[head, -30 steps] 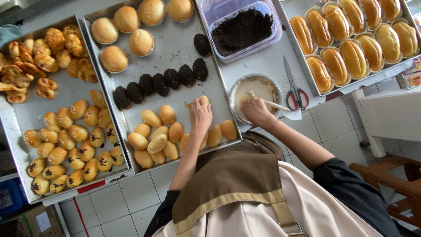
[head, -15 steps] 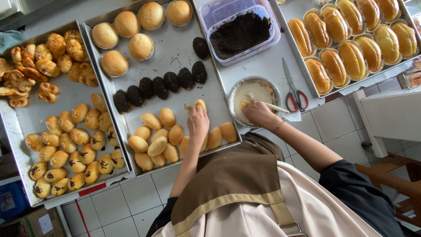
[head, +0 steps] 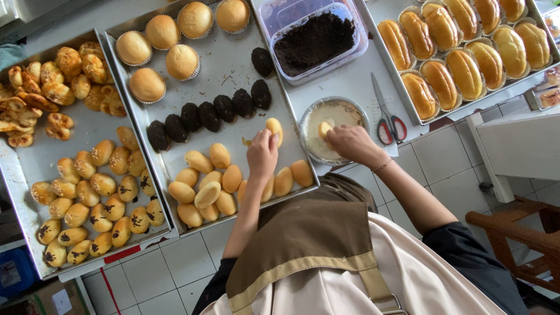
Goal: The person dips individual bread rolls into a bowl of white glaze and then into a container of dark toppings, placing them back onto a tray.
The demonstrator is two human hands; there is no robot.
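The small golden bun (head: 274, 129) is held up by the left hand (head: 262, 153) over the middle tray (head: 233, 76), just above the cluster of plain buns (head: 233, 184) at the tray's near edge. Its long axis runs nearly along the line of the forearm, away from the body, and only its far half is seen past the fingertips, which are closed around its lower end. The bowl of pale cream (head: 333, 128) lies to the right of this bun, just beside the tray's right rim, so the way from bun to bowl is short and sideways. The right hand (head: 349, 143) is the nearer one to the bowl: it is laid over the rim, fingers bent, with a second small bun piece (head: 324, 129) touching the cream under its fingertips. Whether this piece is truly gripped or only pressed cannot be told.

The worktop (head: 350, 87) is white and carries three metal trays. On the middle tray are seen round pale buns in paper cups (head: 149, 84), a row of dark crumb-coated buns (head: 213, 111) and the plain oval ones. A clear tub of dark crumbs (head: 315, 41) stands beyond the bowl. Scissors with red handles (head: 385, 116) lie just right of the bowl.

The held bun is smooth, oval, yellow-gold and uncoated.
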